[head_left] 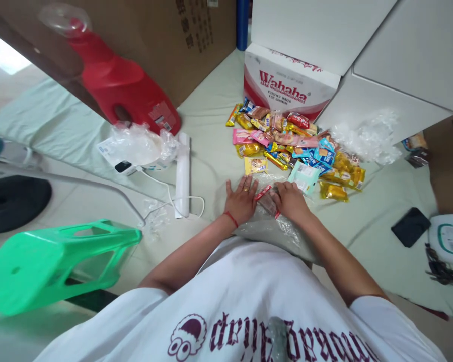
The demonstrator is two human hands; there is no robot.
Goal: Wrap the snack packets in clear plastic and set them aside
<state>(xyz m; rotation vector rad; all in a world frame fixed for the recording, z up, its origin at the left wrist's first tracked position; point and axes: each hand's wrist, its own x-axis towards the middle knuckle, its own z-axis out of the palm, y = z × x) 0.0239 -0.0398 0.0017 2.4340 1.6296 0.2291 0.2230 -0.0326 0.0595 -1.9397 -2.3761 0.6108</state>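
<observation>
White cloth of the person's shirt (256,296), printed in dark maroon, lies nearest. Beyond it, 1 small packet (266,200) lies between the 2 hands, over a crinkled clear plastic bag (287,231). Its long axis runs aslant, 1 end pointing away and left, the other back toward the person and right. Both ends are red; the middle looks brownish and glossy. The left hand (242,202) lies palm down, fingers spread, beside the packet's far end. The right hand (292,202) is bent at its right edge; whether it pinches cannot be told. Wrapped snacks (283,138) lie heaped beyond.
</observation>
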